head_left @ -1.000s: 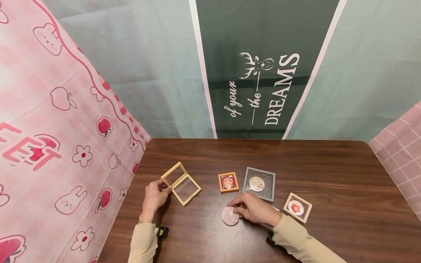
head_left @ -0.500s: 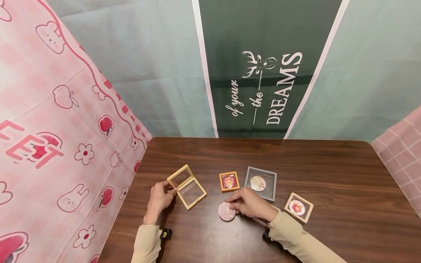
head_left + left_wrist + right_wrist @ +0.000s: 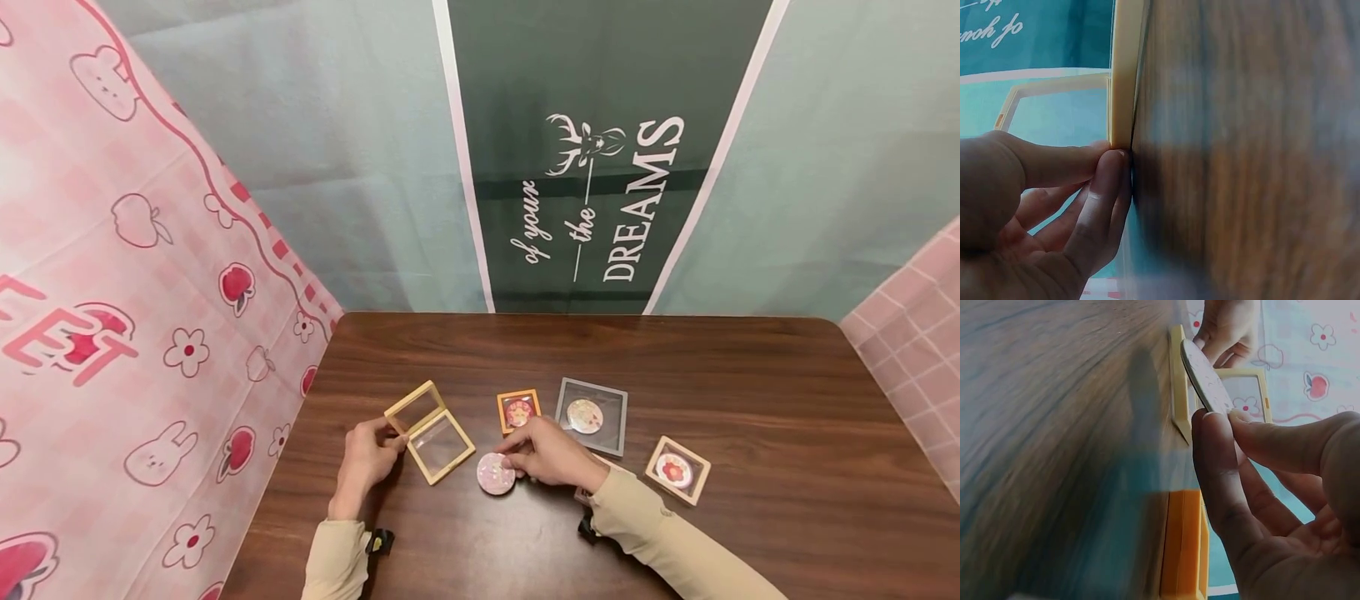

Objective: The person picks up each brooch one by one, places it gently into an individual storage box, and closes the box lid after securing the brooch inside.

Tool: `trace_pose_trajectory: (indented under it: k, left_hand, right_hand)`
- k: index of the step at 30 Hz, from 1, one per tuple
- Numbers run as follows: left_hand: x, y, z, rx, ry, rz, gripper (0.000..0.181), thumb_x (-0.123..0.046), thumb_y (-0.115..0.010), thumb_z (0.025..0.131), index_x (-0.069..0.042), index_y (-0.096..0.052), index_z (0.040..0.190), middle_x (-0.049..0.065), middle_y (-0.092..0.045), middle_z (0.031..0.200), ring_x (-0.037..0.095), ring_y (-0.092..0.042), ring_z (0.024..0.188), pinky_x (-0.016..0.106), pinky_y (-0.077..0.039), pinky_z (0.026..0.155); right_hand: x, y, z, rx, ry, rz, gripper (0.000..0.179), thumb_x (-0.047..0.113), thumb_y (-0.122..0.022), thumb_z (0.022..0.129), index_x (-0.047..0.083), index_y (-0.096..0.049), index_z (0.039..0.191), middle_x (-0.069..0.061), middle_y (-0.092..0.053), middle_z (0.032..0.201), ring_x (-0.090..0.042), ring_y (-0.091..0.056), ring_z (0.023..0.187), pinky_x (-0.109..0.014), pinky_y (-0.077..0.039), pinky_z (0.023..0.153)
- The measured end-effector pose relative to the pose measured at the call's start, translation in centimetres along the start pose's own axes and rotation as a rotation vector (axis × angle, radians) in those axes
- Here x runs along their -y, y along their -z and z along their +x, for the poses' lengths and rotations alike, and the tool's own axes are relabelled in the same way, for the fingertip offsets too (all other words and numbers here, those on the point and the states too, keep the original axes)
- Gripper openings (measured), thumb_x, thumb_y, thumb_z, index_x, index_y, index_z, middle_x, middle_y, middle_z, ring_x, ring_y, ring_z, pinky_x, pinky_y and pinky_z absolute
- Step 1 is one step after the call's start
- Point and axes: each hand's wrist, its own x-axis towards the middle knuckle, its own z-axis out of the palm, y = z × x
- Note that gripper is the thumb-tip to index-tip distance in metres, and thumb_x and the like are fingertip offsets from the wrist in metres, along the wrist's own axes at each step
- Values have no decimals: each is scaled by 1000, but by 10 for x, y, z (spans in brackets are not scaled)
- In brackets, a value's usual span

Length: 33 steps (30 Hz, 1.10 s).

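At the left of the table, a yellow hinged display frame (image 3: 442,446) lies open, its clear-windowed lid tilted up. My left hand (image 3: 369,457) pinches its near-left corner by the hinge; thumb and fingertips meet on the yellow edge (image 3: 1124,81) in the left wrist view. Between thumb and fingers, my right hand (image 3: 551,452) grips a round pink patterned badge (image 3: 496,474) by its right edge. The right wrist view has the badge (image 3: 1207,378) tilted, off the table, with the yellow frame (image 3: 1179,394) beyond it.
Behind my right hand stand an orange frame (image 3: 505,402) with a red badge and a grey frame (image 3: 612,417) with a pale badge. To the right lies a light wooden frame (image 3: 693,497) with a flower badge. Another pinkish frame (image 3: 582,495) is mostly hidden under the right forearm.
My right hand has carried the badge leftward, closer to the yellow frame. My left hand and the yellow frame have shifted slightly to the right.
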Motion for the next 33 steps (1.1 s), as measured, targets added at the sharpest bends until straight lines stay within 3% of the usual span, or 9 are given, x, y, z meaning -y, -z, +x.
trace_pose_trajectory:
  k: [9,22,33]
  left_hand:
    - [-4,-6,-8,9,-16,-16,7,-5,-82,91,-12,-80,94,7,-81,95,9,-68,73,25,-51,65]
    - [-9,-17,-19,46,-99,-44,9,1,-83,88,-7,-79,92,8,-81,88,7,-69,71,21,-53,61]
    - [-16,-23,-23,63,-117,-81,12,2,-83,87,-4,-80,97,9,-81,89,11,-74,74,21,-56,62]
  right_hand:
    - [7,-8,18,10,-19,61,14,2,-79,94,3,-84,107,-2,-77,73,-15,-71,62,-20,-52,57]
    - [5,-20,29,-23,-31,136,13,0,-79,93,-2,-83,105,-6,-79,76,-15,-72,63,-19,-53,57]
    - [2,-31,43,-71,-30,119,8,1,-82,91,-1,-84,98,-8,-78,73,-13,-72,62,-18,-52,56]
